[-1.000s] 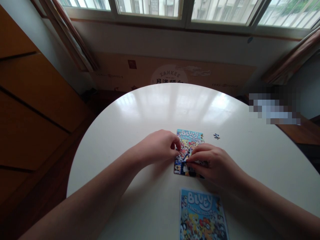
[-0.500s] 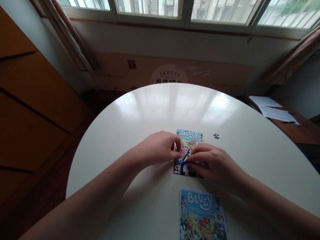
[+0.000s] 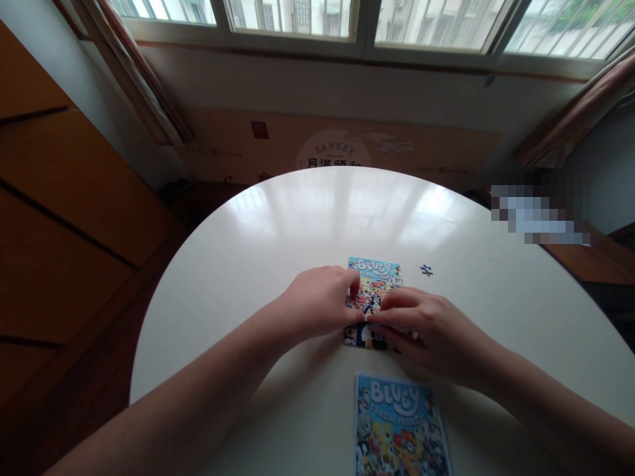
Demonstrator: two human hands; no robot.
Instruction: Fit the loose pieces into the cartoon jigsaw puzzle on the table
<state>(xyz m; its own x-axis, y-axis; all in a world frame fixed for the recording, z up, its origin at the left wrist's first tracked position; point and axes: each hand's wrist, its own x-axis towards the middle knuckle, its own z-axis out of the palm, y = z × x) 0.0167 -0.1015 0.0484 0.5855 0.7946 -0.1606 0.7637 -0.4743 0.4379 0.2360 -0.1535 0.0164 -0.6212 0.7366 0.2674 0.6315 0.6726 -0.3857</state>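
A small jigsaw puzzle [image 3: 380, 289] with a crowded cartoon picture and the title "Bluey" lies on the white table. My left hand [image 3: 320, 301] rests over its left edge, its thumb stretched to the lower middle and its index finger curled apart from it. From the right, my right hand [image 3: 421, 324] reaches over the lower part, fingertips pinched on a puzzle piece that is mostly hidden. The two hands' fingertips nearly meet there. One loose puzzle piece [image 3: 426, 270] sits right of the puzzle. Nearer to me lies a larger picture sheet [image 3: 401, 423] with the same design.
The round white table [image 3: 238, 251] has window glare on its far side. A brown side desk [image 3: 590, 264] with a blurred-out patch stands at the right. Wooden cabinet doors [image 3: 64, 218] are at the left, and a printed panel [image 3: 218, 142] stands below the windows.
My left thumb has moved down and right, close to my right fingertips. The right fingertips have come lower against the puzzle. The view has shifted slightly.
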